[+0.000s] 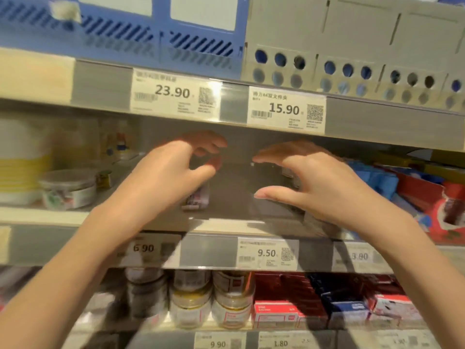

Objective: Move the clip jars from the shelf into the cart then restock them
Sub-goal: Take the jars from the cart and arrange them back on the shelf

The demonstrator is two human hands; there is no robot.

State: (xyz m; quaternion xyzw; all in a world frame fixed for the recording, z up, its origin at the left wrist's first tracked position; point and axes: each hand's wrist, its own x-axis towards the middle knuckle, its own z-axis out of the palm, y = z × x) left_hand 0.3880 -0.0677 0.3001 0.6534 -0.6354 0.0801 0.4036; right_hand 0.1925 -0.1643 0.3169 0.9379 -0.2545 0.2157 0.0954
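Both my hands reach into the middle shelf (226, 224), facing each other across a bare grey gap. My left hand (173, 172) has its fingers and thumb curved and holds nothing that I can see. Just behind its palm a small clip jar (198, 197) stands, partly hidden. My right hand (317, 182) is spread, thumb below and fingers above, with nothing in it; something clear or grey behind its fingers is too blurred to name. More clip jars (191, 301) with gold and white labels stand on the shelf below.
A round lidded tub (68, 187) and a white and yellow container (20, 162) stand at the left of the middle shelf. Blue packs (377, 177) and red boxes (448, 210) fill its right. The upper shelf edge (284, 109) with price tags hangs close above my hands.
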